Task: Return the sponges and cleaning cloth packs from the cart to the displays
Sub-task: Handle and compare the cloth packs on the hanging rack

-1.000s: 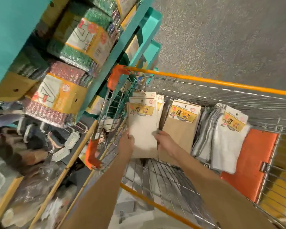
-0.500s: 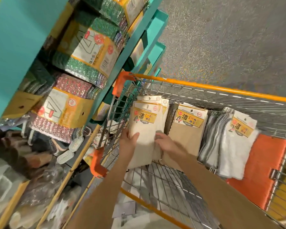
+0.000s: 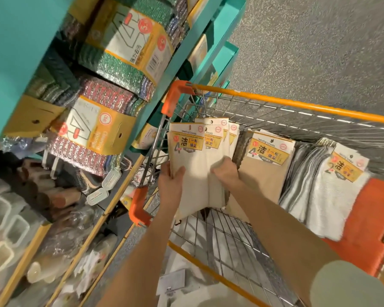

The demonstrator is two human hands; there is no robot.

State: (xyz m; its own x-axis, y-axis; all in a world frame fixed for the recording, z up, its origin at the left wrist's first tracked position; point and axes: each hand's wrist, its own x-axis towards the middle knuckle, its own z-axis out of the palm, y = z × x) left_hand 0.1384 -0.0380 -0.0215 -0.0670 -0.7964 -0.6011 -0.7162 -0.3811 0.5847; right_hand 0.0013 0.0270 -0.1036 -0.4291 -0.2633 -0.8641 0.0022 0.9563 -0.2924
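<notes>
Several cream cleaning cloth packs (image 3: 193, 165) with yellow labels stand at the left end of the wire cart (image 3: 275, 107). My left hand (image 3: 170, 182) grips the front pack by its left edge, thumb across its face. My right hand (image 3: 225, 171) holds the packs just behind it, fingers curled over their right side. To the right in the cart lie a tan cloth pack (image 3: 262, 171), a grey striped pack (image 3: 302, 171) and a white fluffy pack (image 3: 335, 191). Packs of glittery sponges (image 3: 102, 134) sit on the teal shelves at left.
The cart has orange rails and corner guards (image 3: 175, 96) and an orange flap (image 3: 368, 220) at right. The teal shelf edge (image 3: 182, 49) runs close beside the cart. Lower shelves hold brushes, clear containers (image 3: 2, 218) and bagged goods. Grey floor lies beyond the cart.
The view has moved closer to the cart and shelves. My left thumb has slid onto the front pack's face and my right hand has closed over the packs behind it.
</notes>
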